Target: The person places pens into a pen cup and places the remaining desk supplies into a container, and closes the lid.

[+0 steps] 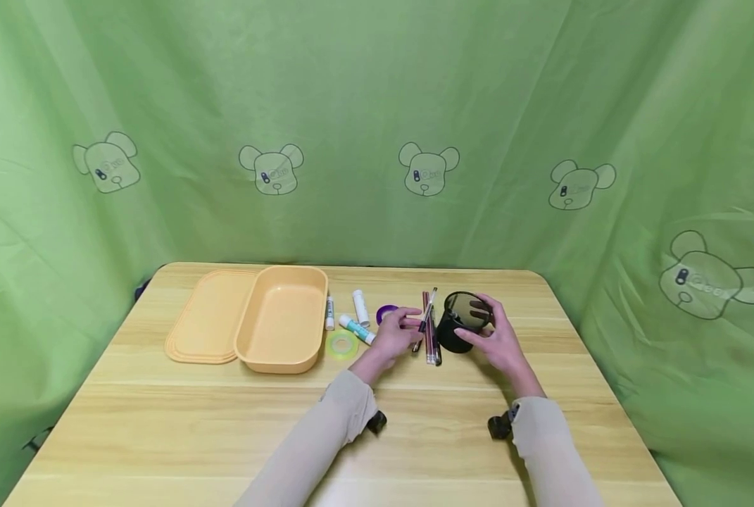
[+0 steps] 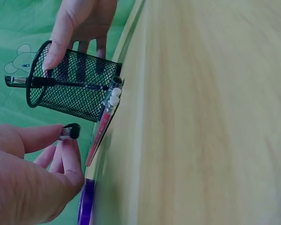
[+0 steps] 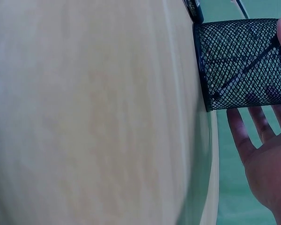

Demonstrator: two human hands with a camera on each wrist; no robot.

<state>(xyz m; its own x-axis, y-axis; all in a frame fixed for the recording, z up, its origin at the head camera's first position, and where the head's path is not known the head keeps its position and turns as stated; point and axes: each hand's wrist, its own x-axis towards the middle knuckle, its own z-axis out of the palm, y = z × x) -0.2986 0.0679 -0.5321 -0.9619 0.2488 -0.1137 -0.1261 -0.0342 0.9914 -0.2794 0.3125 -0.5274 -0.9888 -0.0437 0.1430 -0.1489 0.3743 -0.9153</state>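
My left hand [image 1: 397, 334] pinches a pen [image 1: 428, 310] between thumb and fingers, over the pencils; in the left wrist view the pen's black end [image 2: 73, 131] points towards the camera. The right hand [image 1: 498, 341] grips a black mesh pen holder [image 1: 455, 336] around its side, thumb near the rim. The holder stands upright on the table. One dark pen [image 2: 61, 84] is inside it, seen through the mesh in both wrist views. Against the holder's left side lie several red-striped pencils [image 1: 427, 345] and a dark pen [image 1: 438, 352].
Left of the left hand are a purple tape roll [image 1: 384, 310], a yellow-green tape roll [image 1: 341, 345], a white tube [image 1: 360, 308] and glue sticks [image 1: 356, 329]. An orange box [image 1: 281, 367] stands farther left, partly over its lid [image 1: 205, 317]. A green curtain [image 1: 351, 232] surrounds the table.
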